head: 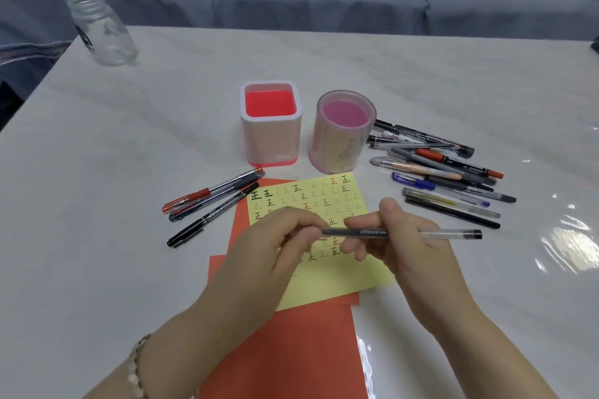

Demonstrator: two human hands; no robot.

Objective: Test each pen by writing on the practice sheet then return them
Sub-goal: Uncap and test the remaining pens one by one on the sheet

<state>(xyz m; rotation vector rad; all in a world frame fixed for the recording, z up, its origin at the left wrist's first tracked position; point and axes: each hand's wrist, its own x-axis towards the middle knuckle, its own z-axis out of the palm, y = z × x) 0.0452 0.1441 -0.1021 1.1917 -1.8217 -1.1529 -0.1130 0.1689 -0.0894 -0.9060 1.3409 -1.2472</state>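
Observation:
A clear-barrelled pen with a dark cap (447,233) is held level above the yellow practice sheet (327,282). My left hand (275,243) pinches its capped left end. My right hand (402,236) grips the barrel near the middle. The sheet carries rows of written characters in black and red, partly hidden by both hands. Three pens (210,201) lie to the left of the sheet. A pile of several pens (444,172) lies to its right.
A square pink pen holder (272,152) and a round pink one (337,152) stand behind the sheet. Orange paper (291,350) lies under the sheet toward me. A clear jar (100,32) stands at the table's far left corner. A sofa runs behind the table.

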